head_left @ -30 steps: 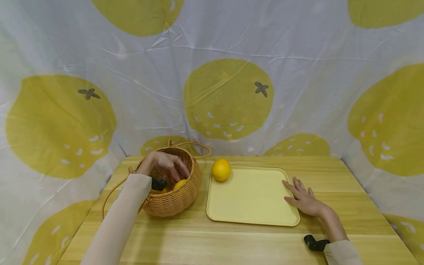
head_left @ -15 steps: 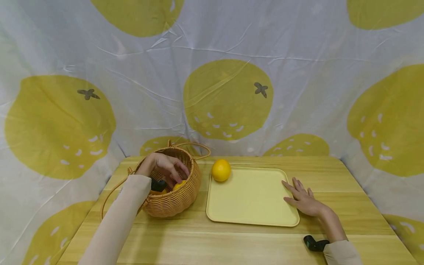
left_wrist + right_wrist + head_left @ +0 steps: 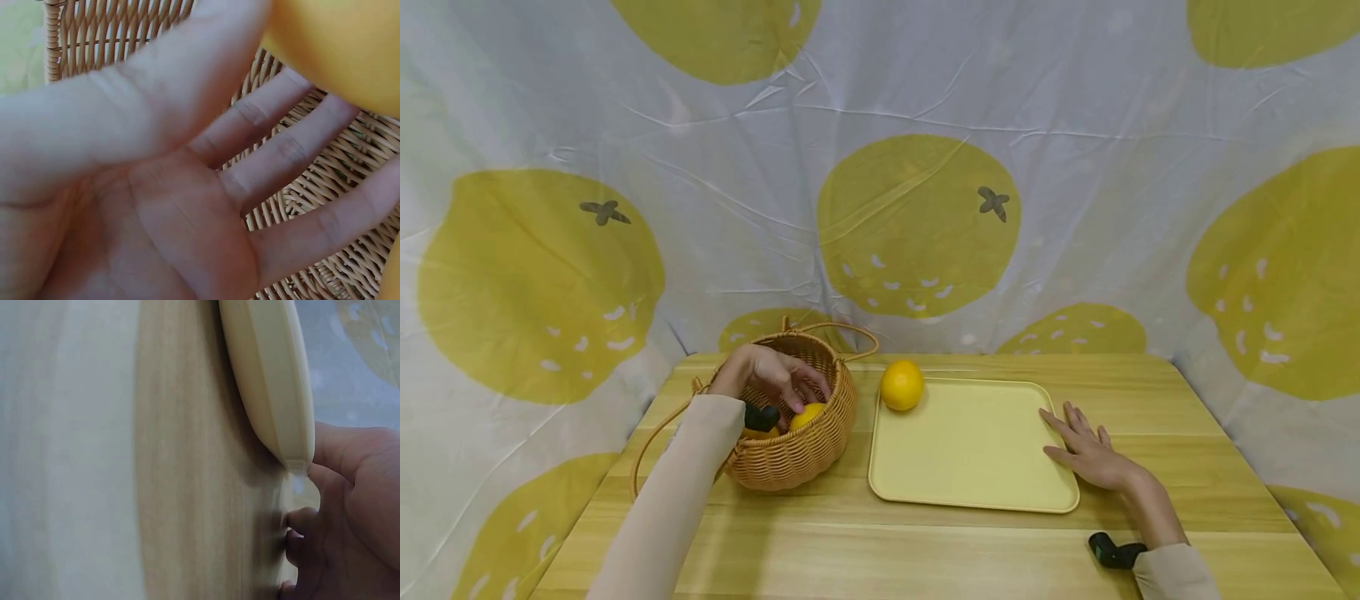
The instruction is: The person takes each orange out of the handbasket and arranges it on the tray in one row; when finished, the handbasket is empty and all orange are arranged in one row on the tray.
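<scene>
My left hand reaches down into a round wicker basket. Thumb and fingers curl round an orange inside it; the left wrist view has this orange at the upper right, between thumb and fingertips. Part of another orange shows deeper in the basket below the wrist. A third orange sits at the far left corner of a pale yellow tray. At the tray's right edge, my right hand rests with fingers spread, its thumb touching the rim.
The basket's wicker handles fold outward, one to the left and one at the back. A wooden table carries everything. Behind and beside it hangs a lemon-print cloth.
My left fingers have closed in on the orange in the basket, which shows a little more now. The right hand, the tray and the orange on it stay put.
</scene>
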A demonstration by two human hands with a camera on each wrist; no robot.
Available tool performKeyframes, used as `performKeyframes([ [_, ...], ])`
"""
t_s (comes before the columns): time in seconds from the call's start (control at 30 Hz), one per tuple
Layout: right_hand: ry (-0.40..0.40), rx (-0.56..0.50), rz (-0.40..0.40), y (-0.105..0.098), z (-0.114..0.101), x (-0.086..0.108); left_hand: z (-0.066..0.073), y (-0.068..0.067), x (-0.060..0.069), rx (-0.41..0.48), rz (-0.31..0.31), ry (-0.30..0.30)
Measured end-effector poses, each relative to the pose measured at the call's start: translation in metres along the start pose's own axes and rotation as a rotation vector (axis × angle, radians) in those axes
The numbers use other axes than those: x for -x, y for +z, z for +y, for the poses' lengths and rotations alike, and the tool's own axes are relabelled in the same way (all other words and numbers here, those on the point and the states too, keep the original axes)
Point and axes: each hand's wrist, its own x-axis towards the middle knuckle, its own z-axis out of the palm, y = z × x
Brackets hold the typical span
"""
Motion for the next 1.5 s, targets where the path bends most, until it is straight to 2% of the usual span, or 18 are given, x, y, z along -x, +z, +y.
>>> performKeyframes([
  [0.17, 0.005, -0.008, -0.002, -0.001, -0.001, 0.001, -0.001, -0.002, 0.003, -0.040, 0.059, 0.011],
  [0.23, 0.006, -0.011, -0.001, -0.001, -0.002, 0.002, -0.003, -0.003, 0.004, -0.057, 0.065, 0.027],
  [0.37, 0.005, -0.010, -0.001, -0.001, -0.003, 0.002, -0.007, -0.005, 0.007, -0.057, 0.026, 0.075],
  [0.57, 0.001, -0.012, -0.001, 0.000, -0.002, 0.001, -0.010, -0.007, 0.013, 0.018, -0.012, 0.115],
  [0.7, 0.002, -0.017, 0.001, 0.000, -0.001, 0.001, -0.011, -0.006, 0.012, 0.042, -0.058, 0.143],
  [0.9, 0.002, -0.013, -0.002, 0.000, -0.001, 0.000, -0.015, -0.007, 0.010, 0.030, -0.106, 0.157],
  [1.0, 0.002, -0.013, -0.001, 0.000, -0.001, 0.001, -0.012, -0.003, 0.011, 0.016, -0.066, 0.129],
  [1.1, 0.002, -0.013, -0.001, -0.001, -0.002, 0.002, -0.007, 0.001, 0.011, 0.006, -0.001, 0.068],
  [1.2, 0.004, -0.015, -0.004, -0.001, -0.002, 0.002, -0.005, 0.002, 0.010, -0.008, 0.010, 0.035],
  [1.27, 0.007, -0.017, -0.005, -0.001, -0.002, 0.002, -0.004, 0.000, 0.009, -0.018, -0.013, 0.041],
  [1.37, 0.007, -0.016, -0.005, -0.001, -0.002, 0.002, -0.006, -0.003, 0.009, -0.044, -0.053, 0.083],
  [1.5, 0.004, -0.011, -0.001, -0.001, -0.003, 0.001, -0.009, -0.008, 0.010, -0.072, -0.037, 0.137],
])
